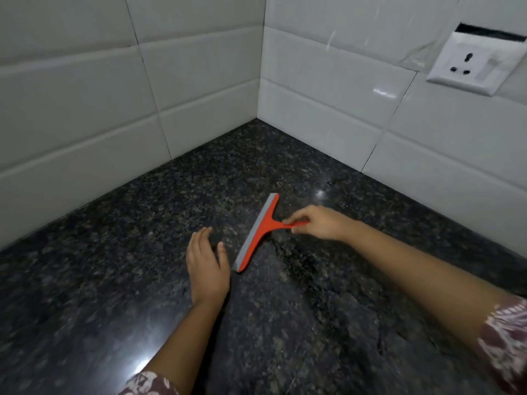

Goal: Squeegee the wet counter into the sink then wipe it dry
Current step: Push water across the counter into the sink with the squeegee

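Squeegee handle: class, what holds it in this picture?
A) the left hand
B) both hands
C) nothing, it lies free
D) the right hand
D: the right hand pinches the red handle of the squeegee, while the left hand is open beside the blade.

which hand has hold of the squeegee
The right hand: its fingers pinch the handle of the orange squeegee. The left hand is flat with straight fingers beside the near end of the blade and holds nothing.
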